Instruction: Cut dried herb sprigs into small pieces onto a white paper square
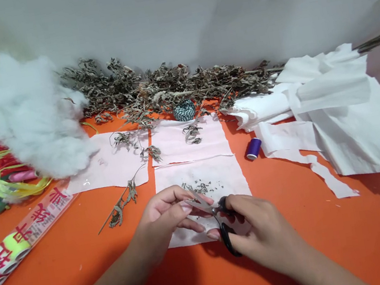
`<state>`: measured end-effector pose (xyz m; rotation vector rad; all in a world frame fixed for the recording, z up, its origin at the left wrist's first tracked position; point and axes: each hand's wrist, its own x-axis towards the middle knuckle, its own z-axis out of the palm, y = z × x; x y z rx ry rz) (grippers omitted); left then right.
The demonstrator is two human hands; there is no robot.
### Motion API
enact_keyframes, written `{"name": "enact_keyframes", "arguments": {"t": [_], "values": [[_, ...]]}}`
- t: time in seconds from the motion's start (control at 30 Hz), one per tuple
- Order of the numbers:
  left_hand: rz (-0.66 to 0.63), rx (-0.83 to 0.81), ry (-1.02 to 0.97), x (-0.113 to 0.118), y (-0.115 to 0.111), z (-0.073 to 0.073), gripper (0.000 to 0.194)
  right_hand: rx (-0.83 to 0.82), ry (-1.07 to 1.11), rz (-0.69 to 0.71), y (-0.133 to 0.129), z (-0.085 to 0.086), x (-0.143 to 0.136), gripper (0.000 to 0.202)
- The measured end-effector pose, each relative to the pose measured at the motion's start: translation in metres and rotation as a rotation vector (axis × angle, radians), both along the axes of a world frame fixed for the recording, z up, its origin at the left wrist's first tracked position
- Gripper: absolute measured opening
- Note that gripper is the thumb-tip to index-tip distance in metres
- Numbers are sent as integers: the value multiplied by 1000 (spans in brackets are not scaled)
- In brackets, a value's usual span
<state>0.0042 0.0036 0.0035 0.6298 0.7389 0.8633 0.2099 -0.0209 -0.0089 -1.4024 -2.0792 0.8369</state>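
My right hand (252,222) grips a pair of scissors (230,240) by the black handles, with fingers in the loops. The metal blades are parted and point up and left, toward my left fingertips. My left hand (167,214) is closed in a pinch of thumb and forefinger beside the blades; what it holds is too small and hidden to name. Under both hands lies a white cloth square (232,174), with dark crumbled leaf bits (203,187) scattered on it. A dried leafy sprig (122,203) rests on the orange table, left of my left hand.
Dried plant stalks (166,88) line the wall, with a ball of twine (184,111) before them. White stuffing (33,120) and a tube of thread spools (11,250) are at left. A purple spool (253,148) and white cloth pieces (347,121) lie at right.
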Motion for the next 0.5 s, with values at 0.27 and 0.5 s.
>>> {"name": "enact_keyframes", "arguments": {"t": [0.27, 0.5], "values": [[-1, -4, 20, -2, -2, 0, 8, -3, 0, 6, -1, -2, -1, 35], [6, 4, 89, -1, -2, 1, 11, -8, 15, -2, 1, -5, 0, 37]]}}
